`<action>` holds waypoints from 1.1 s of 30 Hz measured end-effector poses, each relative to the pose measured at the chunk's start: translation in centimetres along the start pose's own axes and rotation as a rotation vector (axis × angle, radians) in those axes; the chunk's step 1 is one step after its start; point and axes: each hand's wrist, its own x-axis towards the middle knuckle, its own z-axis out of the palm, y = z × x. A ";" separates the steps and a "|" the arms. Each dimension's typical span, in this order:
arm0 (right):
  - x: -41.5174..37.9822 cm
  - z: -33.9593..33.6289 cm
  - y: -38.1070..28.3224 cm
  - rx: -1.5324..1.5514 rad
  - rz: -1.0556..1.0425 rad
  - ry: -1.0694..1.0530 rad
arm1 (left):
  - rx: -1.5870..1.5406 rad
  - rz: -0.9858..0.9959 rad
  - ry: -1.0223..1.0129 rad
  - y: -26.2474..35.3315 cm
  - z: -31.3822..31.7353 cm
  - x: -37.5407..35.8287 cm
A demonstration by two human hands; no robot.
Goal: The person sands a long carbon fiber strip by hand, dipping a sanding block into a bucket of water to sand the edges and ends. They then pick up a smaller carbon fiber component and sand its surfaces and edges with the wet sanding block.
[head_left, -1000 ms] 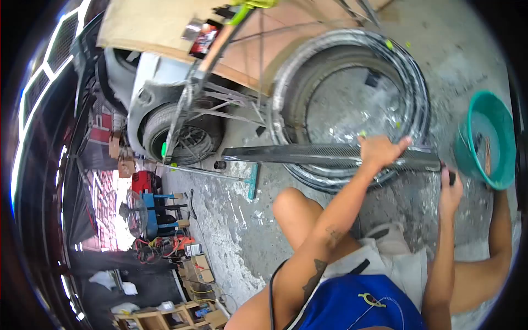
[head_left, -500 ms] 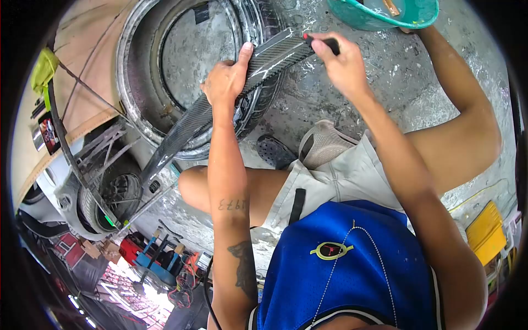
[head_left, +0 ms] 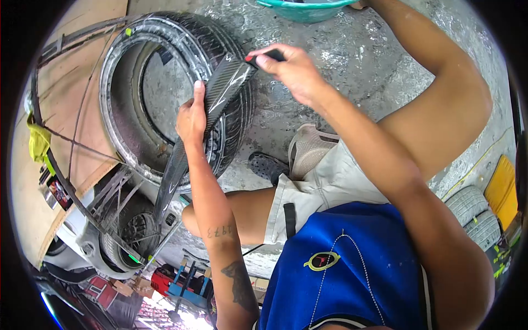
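Observation:
A long, glossy carbon-fibre-patterned strip (head_left: 226, 85) lies slanted across a tyre (head_left: 110, 110) on the floor. Wrapped around the strip's edge is my left hand (head_left: 192, 118), its thumb pointing up along the side. At the strip's upper end, my right hand (head_left: 297, 74) is closed on a small black tool with a red tip (head_left: 269, 56). That tip sits right at the strip's end. Pale streaks mark the strip's surface, and its lower part passes behind my left forearm.
A green basin (head_left: 308, 12) stands at the top beside my foot. Dark clogs (head_left: 268, 166) rest on the concrete floor near my shorts. At left are a wooden board (head_left: 77, 104) and a wheel (head_left: 137, 231); more tyres (head_left: 467, 209) lie at right by a yellow panel (head_left: 501, 187).
The view has shifted, showing more of the tyre and less of the green basin. Both hands and the strip appear lower and further left, with the grips much the same.

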 end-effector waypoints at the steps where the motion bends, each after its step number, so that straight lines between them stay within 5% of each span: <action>1: -0.7 0.1 -0.5 0.031 0.085 -0.023 | 0.001 -0.006 0.001 0.1 0.0 0.0; 8: 0.5 -0.4 0.9 0.286 0.163 -0.126 | -0.055 -0.011 0.012 -0.2 0.3 0.2; 23: 1.6 0.4 2.5 0.225 -0.035 -0.092 | 0.003 -0.029 0.059 0.5 0.0 -0.3; 30: 0.3 -0.2 1.9 0.144 0.054 -0.036 | 0.047 -0.050 0.045 0.9 -0.7 -1.0; 33: 0.1 0.0 0.5 0.087 -0.133 -0.029 | 0.051 -0.047 -0.005 0.8 -0.9 -0.9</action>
